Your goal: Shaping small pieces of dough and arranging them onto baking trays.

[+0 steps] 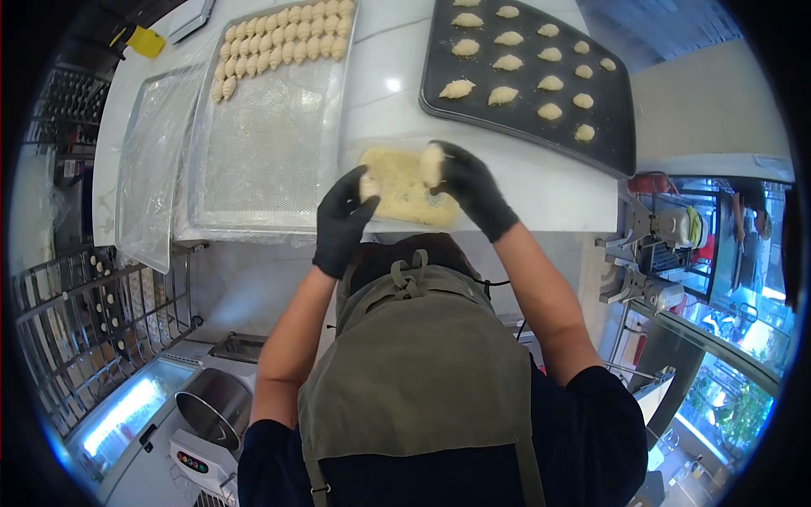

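Observation:
My left hand point(342, 220), in a black glove, closes on a small pale piece of rolled dough point(368, 188) at the left side of a shallow tray of pale yellow crumbs point(405, 207). My right hand point(471, 188), gloved alike, grips another piece of rolled dough point(432, 165) above the tray's right end, slightly blurred. To the left, a perforated metal tray point(262, 160) bears tight rows of shaped dough rolls point(283, 38) at its far end. At the far right, a dark baking tray point(524, 122) carries spaced-out, crumb-speckled rolls point(508, 62).
A clear plastic-covered tray point(148, 160) lies at the table's left, overhanging its front edge. A yellow object point(142, 40) sits at the far left. Wire racks point(101, 296) stand left of the table, with a steel mixing bowl point(215, 408) behind me on the left.

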Available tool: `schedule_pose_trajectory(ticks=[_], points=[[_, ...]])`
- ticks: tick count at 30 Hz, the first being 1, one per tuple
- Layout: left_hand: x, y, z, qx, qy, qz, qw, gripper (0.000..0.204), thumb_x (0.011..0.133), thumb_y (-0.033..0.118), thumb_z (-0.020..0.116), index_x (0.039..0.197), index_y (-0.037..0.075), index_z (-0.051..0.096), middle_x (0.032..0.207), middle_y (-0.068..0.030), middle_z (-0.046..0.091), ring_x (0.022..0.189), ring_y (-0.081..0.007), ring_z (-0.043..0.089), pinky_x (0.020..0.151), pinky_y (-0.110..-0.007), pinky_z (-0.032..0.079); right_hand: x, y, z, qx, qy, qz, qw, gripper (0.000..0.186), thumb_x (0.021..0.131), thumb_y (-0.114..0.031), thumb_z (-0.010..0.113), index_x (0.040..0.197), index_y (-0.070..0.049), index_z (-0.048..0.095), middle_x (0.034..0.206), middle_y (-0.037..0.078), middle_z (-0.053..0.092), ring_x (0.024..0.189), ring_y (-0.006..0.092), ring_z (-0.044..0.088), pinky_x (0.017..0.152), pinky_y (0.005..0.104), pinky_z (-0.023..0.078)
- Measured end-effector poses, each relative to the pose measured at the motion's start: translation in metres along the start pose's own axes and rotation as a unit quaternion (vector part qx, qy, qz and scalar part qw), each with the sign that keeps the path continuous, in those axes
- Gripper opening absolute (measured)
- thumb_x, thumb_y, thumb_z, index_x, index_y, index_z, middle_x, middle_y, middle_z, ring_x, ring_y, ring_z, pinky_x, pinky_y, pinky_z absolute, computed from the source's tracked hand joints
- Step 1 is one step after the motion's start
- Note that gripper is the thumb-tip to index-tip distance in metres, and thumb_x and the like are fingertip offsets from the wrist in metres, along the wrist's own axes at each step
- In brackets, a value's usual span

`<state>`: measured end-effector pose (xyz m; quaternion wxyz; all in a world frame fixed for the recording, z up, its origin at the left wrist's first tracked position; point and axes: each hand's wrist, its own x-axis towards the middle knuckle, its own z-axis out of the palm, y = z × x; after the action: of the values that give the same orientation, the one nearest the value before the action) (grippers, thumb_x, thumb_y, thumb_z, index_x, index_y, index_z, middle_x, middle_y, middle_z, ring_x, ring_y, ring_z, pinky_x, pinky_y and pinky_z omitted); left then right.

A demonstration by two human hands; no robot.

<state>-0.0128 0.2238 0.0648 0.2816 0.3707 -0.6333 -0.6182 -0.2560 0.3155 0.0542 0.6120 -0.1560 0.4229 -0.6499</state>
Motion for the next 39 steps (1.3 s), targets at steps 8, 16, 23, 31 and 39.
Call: schedule_pose_trajectory(ticks=[8,16,23,31,39], points=[[0.063,-0.054,0.042,0.355,-0.085,0.137,0.921,0.051,0.082,0.007,0.071,0.131,0.005,0.059,0.108,-0.0127,0.067,0.088,-0.0222,0.065,0.081,-0.031,0.052,-0.055,-0.037,0.004,0.005,0.040,-0.081,0.996,0.049,0.088,0.001,0.057,0.136,0.002,0.050,0.125,0.020,0.062,0.097,0.0215,0.061,0.083,0.0311,0.054],[0.079,-0.067,0.055,0.352,-0.187,0.154,0.904,0.049,0.081,0.008,0.072,0.129,0.007,0.062,0.105,-0.0107,0.066,0.078,-0.0209,0.061,0.074,-0.031,0.050,-0.081,-0.033,-0.012,0.094,0.080,-0.098,0.987,0.049,0.088,0.000,0.054,0.137,0.003,0.049,0.126,0.019,0.062,0.104,0.0243,0.061,0.089,0.0330,0.052],[0.081,-0.058,0.055,0.325,-0.232,0.087,0.913,0.055,0.081,0.010,0.074,0.134,0.010,0.060,0.101,-0.0085,0.065,0.074,-0.0199,0.058,0.071,-0.031,0.048,-0.087,-0.017,-0.021,0.113,0.101,-0.117,0.982,0.052,0.087,0.002,0.057,0.138,0.002,0.049,0.124,0.019,0.061,0.102,0.0260,0.061,0.090,0.0349,0.053],[0.084,-0.050,0.060,0.444,-0.232,0.144,0.853,0.056,0.083,0.015,0.073,0.137,0.017,0.060,0.097,-0.0060,0.064,0.075,-0.0198,0.059,0.072,-0.030,0.048,-0.079,-0.013,-0.016,0.113,0.115,-0.100,0.982,0.054,0.084,0.005,0.059,0.137,0.001,0.049,0.121,0.018,0.060,0.099,0.0260,0.063,0.086,0.0358,0.056],[0.095,-0.049,0.049,0.488,-0.311,0.192,0.793,0.053,0.084,0.022,0.071,0.136,0.018,0.060,0.103,-0.0073,0.064,0.085,-0.0243,0.063,0.076,-0.034,0.050,-0.066,-0.013,0.008,0.003,0.127,-0.114,0.985,0.053,0.083,0.007,0.059,0.135,0.001,0.050,0.120,0.017,0.059,0.096,0.0252,0.063,0.083,0.0349,0.057]])
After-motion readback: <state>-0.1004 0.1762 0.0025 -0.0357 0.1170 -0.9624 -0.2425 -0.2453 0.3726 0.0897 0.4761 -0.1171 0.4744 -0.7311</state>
